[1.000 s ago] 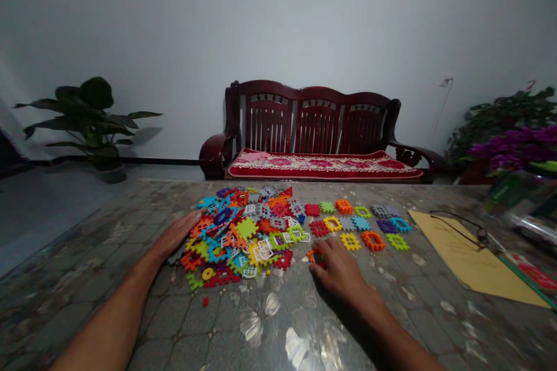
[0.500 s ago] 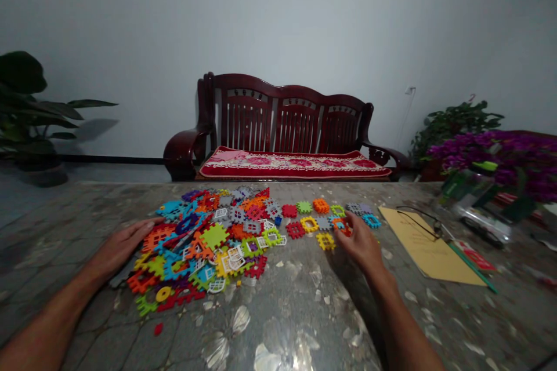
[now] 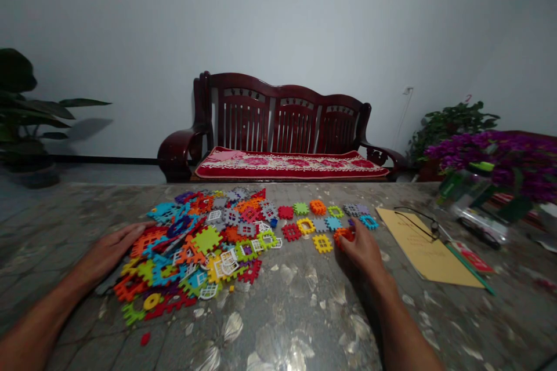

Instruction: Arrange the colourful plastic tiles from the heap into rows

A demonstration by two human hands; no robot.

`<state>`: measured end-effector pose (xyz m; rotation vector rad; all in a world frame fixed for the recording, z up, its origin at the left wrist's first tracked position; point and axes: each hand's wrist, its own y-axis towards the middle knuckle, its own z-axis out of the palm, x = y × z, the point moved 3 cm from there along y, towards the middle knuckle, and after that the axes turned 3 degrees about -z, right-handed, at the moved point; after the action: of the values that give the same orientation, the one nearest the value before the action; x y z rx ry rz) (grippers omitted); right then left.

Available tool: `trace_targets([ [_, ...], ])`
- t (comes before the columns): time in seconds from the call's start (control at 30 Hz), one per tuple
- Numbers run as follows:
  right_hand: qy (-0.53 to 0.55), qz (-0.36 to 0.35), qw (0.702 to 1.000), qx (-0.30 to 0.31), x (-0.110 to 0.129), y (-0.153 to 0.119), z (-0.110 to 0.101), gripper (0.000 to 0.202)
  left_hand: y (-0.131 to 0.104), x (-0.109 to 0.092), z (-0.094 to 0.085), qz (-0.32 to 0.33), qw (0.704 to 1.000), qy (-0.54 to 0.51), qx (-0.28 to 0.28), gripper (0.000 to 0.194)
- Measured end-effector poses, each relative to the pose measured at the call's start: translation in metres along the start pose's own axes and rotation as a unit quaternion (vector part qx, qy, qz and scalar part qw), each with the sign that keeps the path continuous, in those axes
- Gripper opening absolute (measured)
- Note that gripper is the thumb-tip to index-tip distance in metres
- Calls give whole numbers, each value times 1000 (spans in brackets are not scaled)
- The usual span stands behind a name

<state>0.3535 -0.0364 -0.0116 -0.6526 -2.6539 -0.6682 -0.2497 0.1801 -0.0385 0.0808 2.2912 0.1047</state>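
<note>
Right hand pinching orange block, partly covering it; left hand blurred, grip unclear.

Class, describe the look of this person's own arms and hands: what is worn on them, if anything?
The left hand and right hand both look bare, with no gloves. No sleeve, watch or bracelet shows on either forearm. Rings and fine markings are too small to tell.

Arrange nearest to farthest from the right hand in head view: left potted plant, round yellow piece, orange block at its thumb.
1. Orange block: at the right hand.
2. Round yellow piece: well left.
3. Left potted plant: far left background.
</note>
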Motion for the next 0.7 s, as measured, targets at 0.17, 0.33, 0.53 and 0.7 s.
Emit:
trace_targets([
  [0.17,-51,2,998,31,5,-3,0,64,1,3,0,11,1000,3,-2,69],
  [0.33,-79,16,994,74,10,-6,-2,64,1,6,1,20,1000,7,-1,67],
  [0.53,-113,4,991,71,2,-7,4,62,1,6,2,4,1000,-4,-2,74],
  [0.7,-103,-33,993,47,-5,-6,9,50,-2,1,0,-2,1000,-23,-13,77],
])
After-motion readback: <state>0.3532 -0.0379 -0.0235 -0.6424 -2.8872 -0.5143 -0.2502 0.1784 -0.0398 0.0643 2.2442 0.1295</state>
